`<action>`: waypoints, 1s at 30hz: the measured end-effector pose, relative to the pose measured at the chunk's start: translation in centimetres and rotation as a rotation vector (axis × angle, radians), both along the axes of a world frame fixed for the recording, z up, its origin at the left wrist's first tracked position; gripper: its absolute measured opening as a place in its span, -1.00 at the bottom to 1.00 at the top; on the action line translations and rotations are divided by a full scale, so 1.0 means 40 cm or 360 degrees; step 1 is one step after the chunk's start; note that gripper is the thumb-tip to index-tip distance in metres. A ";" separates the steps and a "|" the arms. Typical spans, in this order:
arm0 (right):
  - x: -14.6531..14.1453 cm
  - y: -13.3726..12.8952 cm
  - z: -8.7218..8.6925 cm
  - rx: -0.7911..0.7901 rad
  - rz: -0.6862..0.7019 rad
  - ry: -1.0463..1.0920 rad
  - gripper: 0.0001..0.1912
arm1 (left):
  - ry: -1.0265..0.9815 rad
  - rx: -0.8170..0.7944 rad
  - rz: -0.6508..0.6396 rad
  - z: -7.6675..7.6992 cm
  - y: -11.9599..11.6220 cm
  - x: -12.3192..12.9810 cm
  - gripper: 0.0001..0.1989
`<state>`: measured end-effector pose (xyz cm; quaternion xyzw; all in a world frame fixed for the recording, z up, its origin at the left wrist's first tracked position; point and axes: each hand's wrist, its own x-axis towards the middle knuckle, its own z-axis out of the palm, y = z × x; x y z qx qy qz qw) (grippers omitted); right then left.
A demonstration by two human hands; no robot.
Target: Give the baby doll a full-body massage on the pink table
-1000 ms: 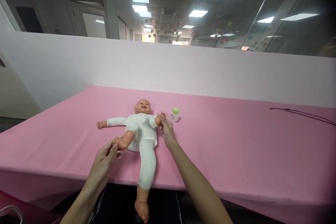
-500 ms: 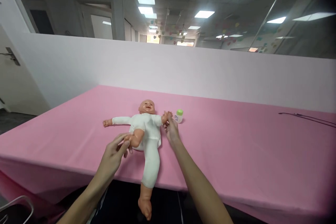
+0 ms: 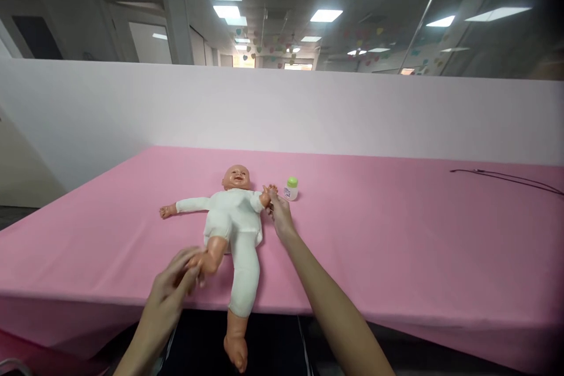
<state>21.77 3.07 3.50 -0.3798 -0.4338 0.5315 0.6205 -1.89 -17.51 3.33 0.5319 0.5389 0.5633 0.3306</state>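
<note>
A baby doll point(image 3: 238, 213) in white cloth lies on its back on a pink-covered table point(image 3: 374, 235), head away from me. One of its feet, on the bent leg at left, is gripped by my left hand point(image 3: 170, 285), fingers curled around it. My right hand point(image 3: 281, 214) pinches the doll's hand on the right side. The other leg stretches straight toward me, its foot hanging past the table edge. Just beyond my right hand stands a small clear jar with a green lid point(image 3: 291, 188), upright and apart from my fingers.
A thin dark cord point(image 3: 506, 178) lies at the far right of the table. Behind the table runs a low white wall point(image 3: 308, 114) with glass above it. The table's front edge is close to my body.
My left hand has drawn the doll's foot down toward me, and the bent leg has lowered. My right hand keeps its hold on the doll's hand. The view has turned slightly right.
</note>
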 end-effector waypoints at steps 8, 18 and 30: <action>0.025 0.041 -0.015 -0.0194 -0.0296 0.0418 -0.37 | 0.0022 -0.0178 0.0039 -0.023 -0.139 -0.080 -0.49; -0.025 -0.043 0.012 0.0323 0.0359 -0.0497 -0.42 | -0.0230 0.0028 -0.0107 0.085 0.254 0.041 -0.42; 0.033 0.040 -0.020 -0.0228 -0.0270 0.0418 -0.46 | 0.0003 -0.0061 0.0050 -0.034 -0.078 -0.053 -0.53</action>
